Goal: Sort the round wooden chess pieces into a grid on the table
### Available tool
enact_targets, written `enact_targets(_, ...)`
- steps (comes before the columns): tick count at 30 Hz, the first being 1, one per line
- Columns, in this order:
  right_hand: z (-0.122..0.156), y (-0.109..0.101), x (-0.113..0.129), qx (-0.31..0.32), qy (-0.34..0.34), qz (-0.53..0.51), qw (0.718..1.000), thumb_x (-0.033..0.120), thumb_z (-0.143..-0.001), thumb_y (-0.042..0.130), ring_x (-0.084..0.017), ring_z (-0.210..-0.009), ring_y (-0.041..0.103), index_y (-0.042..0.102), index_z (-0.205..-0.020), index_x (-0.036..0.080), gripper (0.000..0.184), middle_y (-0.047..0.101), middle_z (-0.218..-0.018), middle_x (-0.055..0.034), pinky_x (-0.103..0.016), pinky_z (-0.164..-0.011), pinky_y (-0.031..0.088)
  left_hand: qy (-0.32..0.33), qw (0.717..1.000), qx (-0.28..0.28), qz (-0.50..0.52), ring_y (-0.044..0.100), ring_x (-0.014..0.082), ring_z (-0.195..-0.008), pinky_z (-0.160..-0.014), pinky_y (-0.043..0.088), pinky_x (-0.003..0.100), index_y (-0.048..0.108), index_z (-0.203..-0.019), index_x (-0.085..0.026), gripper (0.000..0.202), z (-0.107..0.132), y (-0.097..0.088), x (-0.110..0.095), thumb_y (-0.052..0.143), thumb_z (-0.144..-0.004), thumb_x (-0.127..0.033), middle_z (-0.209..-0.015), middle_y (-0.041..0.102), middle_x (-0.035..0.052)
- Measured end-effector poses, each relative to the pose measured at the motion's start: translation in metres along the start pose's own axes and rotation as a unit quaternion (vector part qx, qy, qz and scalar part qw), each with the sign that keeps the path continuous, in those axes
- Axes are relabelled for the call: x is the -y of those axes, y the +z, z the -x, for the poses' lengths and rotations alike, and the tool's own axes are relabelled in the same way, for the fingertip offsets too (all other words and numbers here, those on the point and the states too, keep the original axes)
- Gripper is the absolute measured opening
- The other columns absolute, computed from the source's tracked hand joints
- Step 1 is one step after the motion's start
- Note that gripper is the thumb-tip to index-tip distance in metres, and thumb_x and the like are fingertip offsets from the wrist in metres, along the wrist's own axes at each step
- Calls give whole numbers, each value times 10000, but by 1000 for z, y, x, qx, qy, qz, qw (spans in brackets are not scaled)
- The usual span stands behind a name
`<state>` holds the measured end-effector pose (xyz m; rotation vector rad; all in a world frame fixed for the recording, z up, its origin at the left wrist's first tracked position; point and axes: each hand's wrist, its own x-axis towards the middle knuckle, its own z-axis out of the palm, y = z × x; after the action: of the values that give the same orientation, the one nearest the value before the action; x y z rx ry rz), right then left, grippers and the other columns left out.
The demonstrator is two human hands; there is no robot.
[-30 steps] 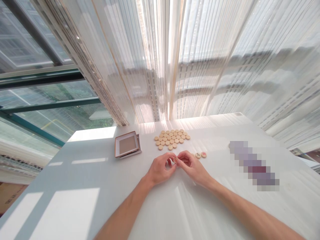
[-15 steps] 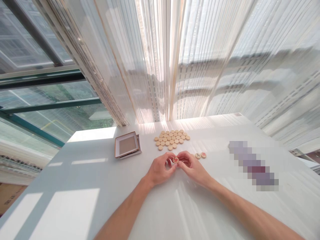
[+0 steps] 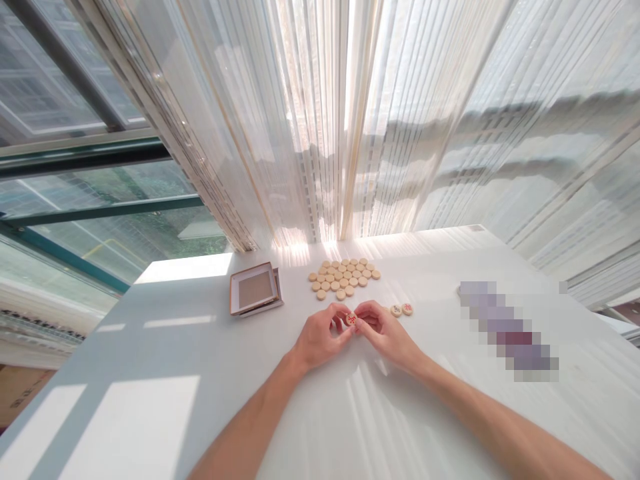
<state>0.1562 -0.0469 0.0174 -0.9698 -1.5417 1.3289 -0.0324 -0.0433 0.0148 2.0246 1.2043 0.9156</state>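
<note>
A round wooden game piece (image 3: 351,319) with a red character on its face is pinched between the fingertips of my left hand (image 3: 319,338) and my right hand (image 3: 384,331), just above the white table (image 3: 165,347). Both hands have their fingers curled round the piece. Beyond them lies a cluster of several blank-side-up wooden discs (image 3: 344,278). Two more discs (image 3: 401,309) with characters showing lie to the right of my right hand.
A shallow brown-and-white box (image 3: 255,290) sits on the table to the left of the disc cluster. A blurred-out object (image 3: 507,331) lies at the right. Sheer curtains (image 3: 400,133) hang behind the table's far edge, with a window at left.
The piece between my fingers has turned so that its red-marked face shows. Both hands stay in the same place.
</note>
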Motion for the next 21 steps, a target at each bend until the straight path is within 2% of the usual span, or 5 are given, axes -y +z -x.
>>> enact_targets(6, 0, 0, 0, -3, -3, 6, 1000, 438, -935, 591, -217, -901, 691, 566, -987, 219, 226, 683, -940, -42, -356, -812, 569, -4, 1000, 2, -3, 633, 117, -695, -682, 513, 256, 580, -1065, -237, 236, 0, -1, 0, 656, -844, -270, -890, 698, -19)
enact_targets(15, -1, -2, -1, -18, 6, 30, 999, 409, -944, 587, -218, -854, 706, 565, -953, 220, 190, 700, -888, -33, -351, -770, 567, 5, 1000, 2, -6, 632, 118, -691, -673, 509, 261, 575, -1048, -239, 211, 0, 0, 1, 641, -849, -265, -890, 692, -19)
enact_targets(21, -1, -1, -2, -29, 12, 37, 999, 418, -928, 609, -229, -888, 710, 571, -946, 221, 202, 708, -912, -39, -362, -794, 570, 11, 1000, -2, -6, 629, 117, -683, -666, 512, 258, 572, -1036, -234, 190, 0, 1, 3, 632, -861, -280, -890, 692, -16)
